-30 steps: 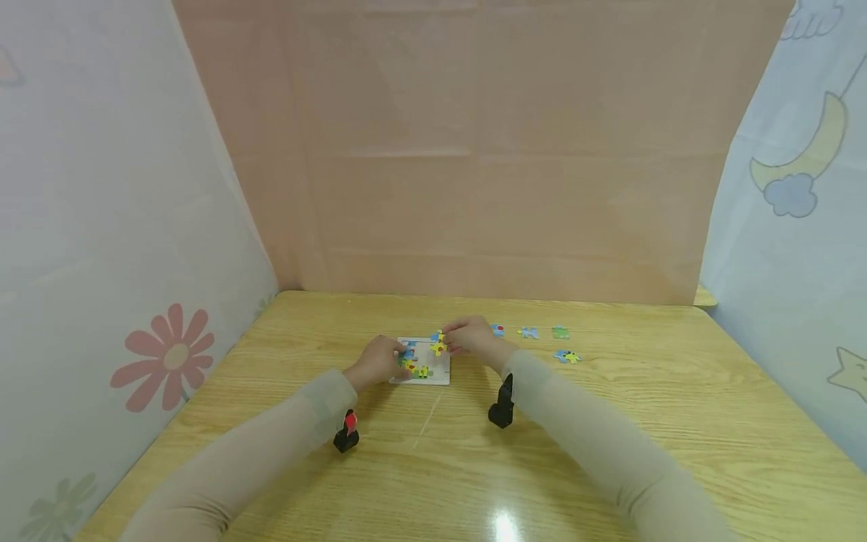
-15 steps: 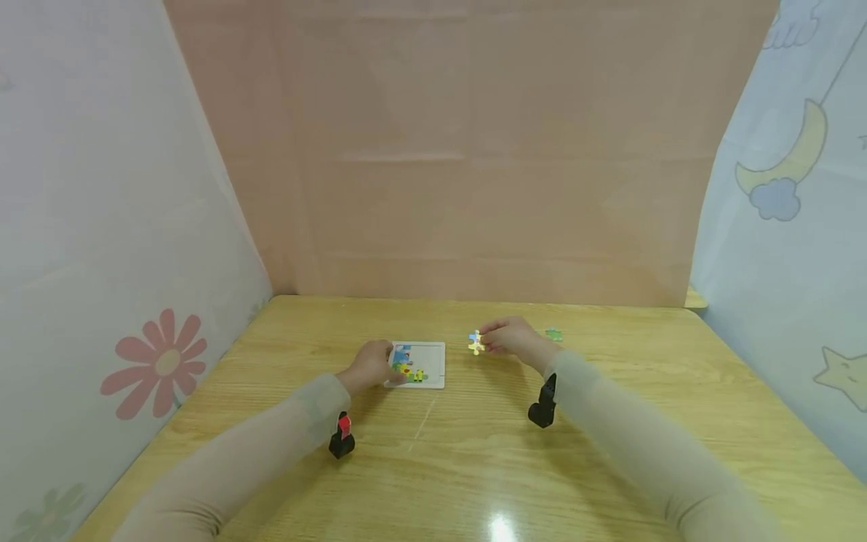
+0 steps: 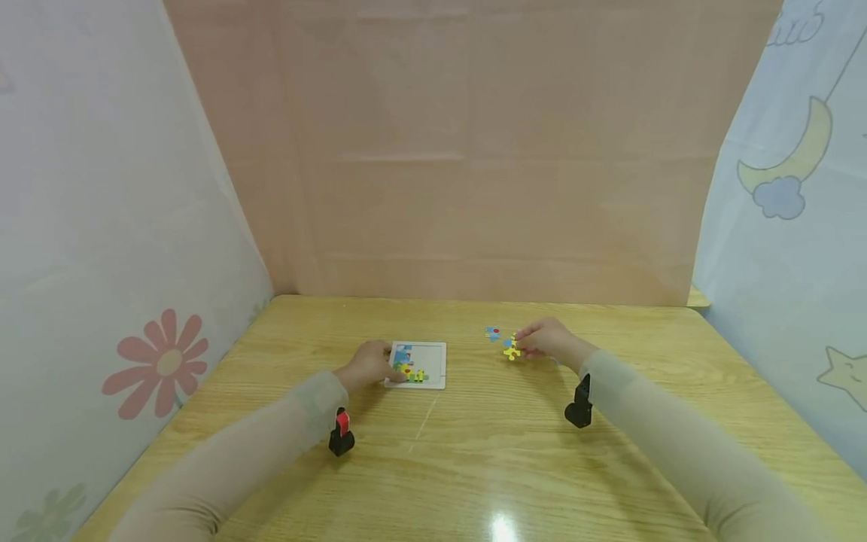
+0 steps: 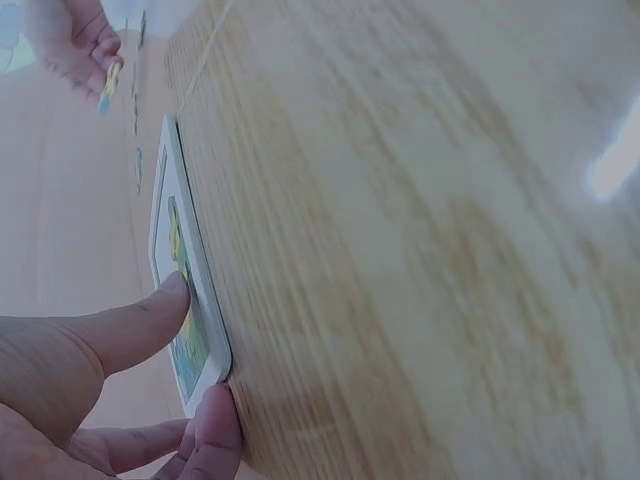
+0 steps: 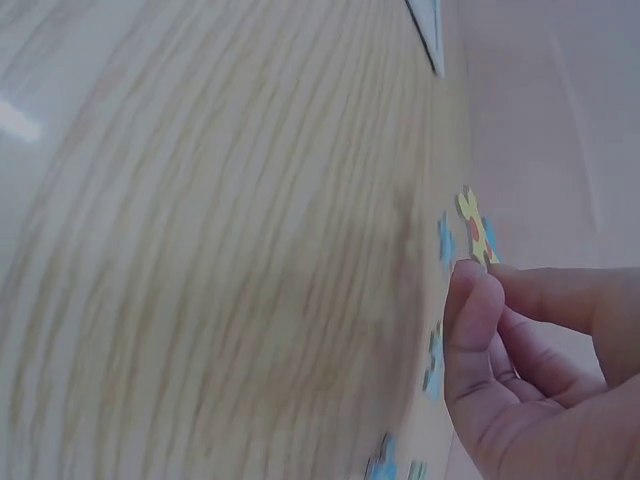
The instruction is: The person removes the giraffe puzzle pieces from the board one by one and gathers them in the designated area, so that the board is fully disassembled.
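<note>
My left hand (image 3: 367, 363), at about 11 o'clock, grips the edge of the partly filled puzzle tray (image 3: 428, 360), which sits near 12 o'clock, with my thumb on top. At 1 o'clock my right hand (image 3: 552, 340) pinches a yellow-and-blue piece (image 3: 511, 353) between thumb and fingertips, at the tray's 3 o'clock; just beyond, toward its 10 o'clock, lies a red-spotted blue piece (image 3: 493, 336).

- Table (image 3: 474, 452): wood-grained, a pale line (image 3: 423, 425) near the tray (image 3: 431, 363)
- Tray: flat on the table
- Blue piece (image 3: 493, 333): right of the tray, apart
- Three more pieces (image 5: 434, 368): farther from the tray
</note>
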Motion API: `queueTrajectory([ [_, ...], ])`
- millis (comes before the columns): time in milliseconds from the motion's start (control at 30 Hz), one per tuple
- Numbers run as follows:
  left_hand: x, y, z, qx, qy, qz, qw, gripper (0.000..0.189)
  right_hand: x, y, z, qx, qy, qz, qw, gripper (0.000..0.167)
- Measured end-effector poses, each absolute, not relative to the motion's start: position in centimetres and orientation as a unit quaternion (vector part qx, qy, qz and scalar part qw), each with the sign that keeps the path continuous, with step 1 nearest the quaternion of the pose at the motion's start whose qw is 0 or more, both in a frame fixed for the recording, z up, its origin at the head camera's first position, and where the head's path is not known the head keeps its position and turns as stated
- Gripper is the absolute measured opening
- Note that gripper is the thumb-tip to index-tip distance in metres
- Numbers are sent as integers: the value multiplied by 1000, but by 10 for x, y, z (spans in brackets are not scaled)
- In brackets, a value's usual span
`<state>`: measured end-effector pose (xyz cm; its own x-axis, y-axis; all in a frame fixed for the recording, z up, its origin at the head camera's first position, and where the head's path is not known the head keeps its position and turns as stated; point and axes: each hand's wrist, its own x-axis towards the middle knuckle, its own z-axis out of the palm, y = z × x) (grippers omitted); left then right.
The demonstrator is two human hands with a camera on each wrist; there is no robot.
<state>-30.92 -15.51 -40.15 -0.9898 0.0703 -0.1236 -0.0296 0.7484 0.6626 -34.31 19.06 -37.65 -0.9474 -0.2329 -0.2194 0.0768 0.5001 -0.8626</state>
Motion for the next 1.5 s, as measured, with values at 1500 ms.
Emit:
queueTrajectory([
  [1500, -312, -156, -398, -19, 926, 367, 91, 65, -347, 203, -381, -8, 877, -459, 143, 24],
])
